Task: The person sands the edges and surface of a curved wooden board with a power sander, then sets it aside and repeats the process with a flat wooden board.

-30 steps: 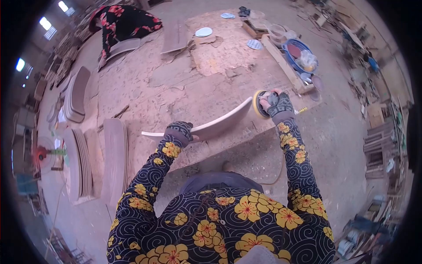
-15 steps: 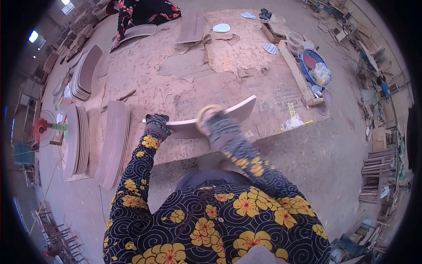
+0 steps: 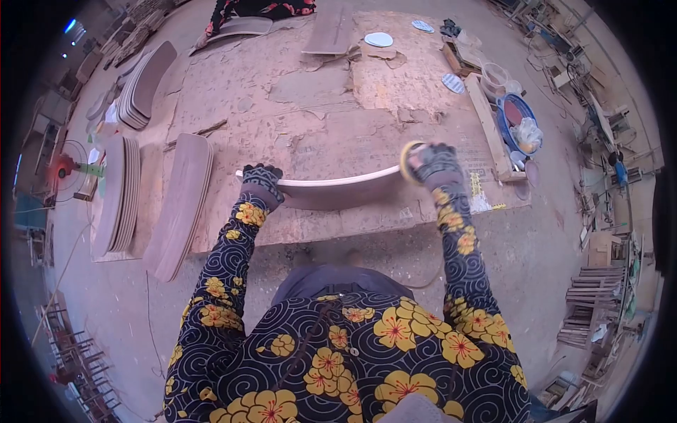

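A curved wooden board (image 3: 342, 194) stands on its long edge near the front of the table, its pale upper edge facing me. My left hand (image 3: 261, 185), in a patterned fingerless glove, is closed around the board's left end. At the other end, my right hand (image 3: 438, 165) grips a round yellow-edged sanding disc (image 3: 407, 162) and presses it against the board's edge. The right fingers are slightly blurred, and the board's right tip is hidden behind the disc and hand.
Stacks of curved boards (image 3: 180, 204) stand to the left, near a red fan (image 3: 63, 166). Cardboard (image 3: 310, 134) covers the table. A blue basket (image 3: 518, 123) and a wooden rail (image 3: 493, 130) lie right. Across the table, another person's sleeve (image 3: 220, 15) reaches toward a board (image 3: 243, 27).
My right hand has slid the sanding disc rightward along the board's edge, from its middle to its right end. The board has tipped to a more level position. The view has shifted slightly.
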Motion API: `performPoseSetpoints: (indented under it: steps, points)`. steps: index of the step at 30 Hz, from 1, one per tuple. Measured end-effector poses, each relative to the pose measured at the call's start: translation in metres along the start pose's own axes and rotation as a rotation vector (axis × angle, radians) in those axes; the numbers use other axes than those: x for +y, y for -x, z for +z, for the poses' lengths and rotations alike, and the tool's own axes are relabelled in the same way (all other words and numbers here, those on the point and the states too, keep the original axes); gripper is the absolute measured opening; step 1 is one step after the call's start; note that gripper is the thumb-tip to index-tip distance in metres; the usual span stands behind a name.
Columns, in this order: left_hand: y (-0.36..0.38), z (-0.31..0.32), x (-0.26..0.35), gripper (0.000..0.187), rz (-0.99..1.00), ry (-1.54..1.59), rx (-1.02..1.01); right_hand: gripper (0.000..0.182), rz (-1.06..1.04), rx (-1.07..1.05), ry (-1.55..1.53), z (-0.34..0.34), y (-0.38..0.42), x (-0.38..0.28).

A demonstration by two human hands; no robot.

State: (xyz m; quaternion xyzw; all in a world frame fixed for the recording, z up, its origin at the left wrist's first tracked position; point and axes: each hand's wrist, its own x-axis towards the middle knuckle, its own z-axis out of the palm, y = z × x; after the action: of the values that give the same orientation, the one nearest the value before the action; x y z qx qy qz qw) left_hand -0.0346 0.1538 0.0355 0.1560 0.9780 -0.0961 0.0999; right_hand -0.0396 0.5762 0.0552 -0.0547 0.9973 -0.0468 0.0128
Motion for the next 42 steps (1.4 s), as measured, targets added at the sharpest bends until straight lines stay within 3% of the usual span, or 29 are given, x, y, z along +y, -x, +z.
performPoseSetpoints:
  steps: [1,3,5,7,10,13,15,18,19,20,21,23,24,26,28,31,33,36,37,39,42]
  points:
    - [0.003,-0.006,0.003,0.049,-0.006,0.007,-0.014,0.040,-0.051,-0.103,0.079,0.025,-0.004,-0.019]
    - [0.008,-0.007,0.003,0.051,0.017,0.029,-0.011,0.038,-0.270,-0.085,0.167,0.052,0.003,-0.073]
    - [0.012,0.001,0.000,0.052,0.036,0.053,-0.001,0.037,-0.396,-0.107,0.001,0.010,0.019,-0.160]
    - [0.016,0.006,-0.003,0.052,0.056,0.084,0.012,0.040,-0.380,-0.272,-0.128,-0.030,0.018,-0.194]
    - [0.021,0.006,-0.004,0.051,0.071,0.095,0.032,0.049,-0.423,-0.285,0.018,-0.003,-0.002,-0.177]
    - [0.023,0.005,-0.004,0.049,0.084,0.124,0.055,0.051,-0.332,-0.075,0.110,0.020,-0.026,-0.052]
    - [0.020,0.011,-0.008,0.047,0.099,0.137,0.075,0.053,0.002,-0.261,0.336,-0.053,-0.027,-0.046]
    - [0.014,0.015,-0.011,0.045,0.116,0.163,0.104,0.060,0.078,-0.468,0.409,-0.054,-0.043,-0.020]
    - [0.011,0.015,-0.012,0.043,0.109,0.184,0.091,0.062,0.070,-0.372,0.427,-0.037,-0.041,-0.027]
    - [0.009,0.013,-0.013,0.043,0.116,0.193,0.077,0.061,-0.067,-0.172,0.343,-0.001,-0.036,-0.033]
    - [0.008,0.011,-0.014,0.042,0.124,0.199,0.060,0.060,-0.201,0.026,0.253,0.027,-0.026,-0.045]
    - [0.009,0.004,-0.016,0.044,0.142,0.193,0.029,0.054,-0.220,-0.213,0.054,-0.041,0.002,-0.173]
    - [0.010,0.003,-0.017,0.043,0.156,0.184,-0.001,0.052,-0.238,-0.276,0.053,-0.041,0.006,-0.212]
    - [0.013,0.003,-0.028,0.042,0.186,0.163,-0.056,0.048,-0.278,-0.319,0.044,-0.033,0.008,-0.239]
    - [0.017,-0.002,-0.054,0.041,0.196,0.139,-0.050,0.046,-0.310,-0.289,0.030,-0.010,0.006,-0.227]
    - [0.015,0.020,-0.079,0.040,0.231,0.147,-0.011,0.048,-0.355,-0.140,0.147,0.010,0.009,-0.117]
    - [0.012,0.034,-0.081,0.040,0.255,0.205,0.067,0.048,0.065,-0.352,0.408,-0.021,-0.010,-0.106]
    - [0.009,0.044,-0.082,0.040,0.273,0.255,0.111,0.048,0.171,-0.222,0.432,-0.021,-0.014,-0.080]
    - [0.009,0.043,-0.083,0.040,0.280,0.271,0.116,0.050,0.226,-0.311,0.324,-0.028,-0.016,-0.105]
    - [0.011,0.039,-0.085,0.041,0.291,0.295,0.109,0.044,-0.235,-0.201,0.164,-0.017,-0.008,-0.189]
    - [0.016,0.039,-0.085,0.041,0.282,0.267,0.062,0.044,-0.127,-0.209,-0.143,-0.019,0.003,-0.287]
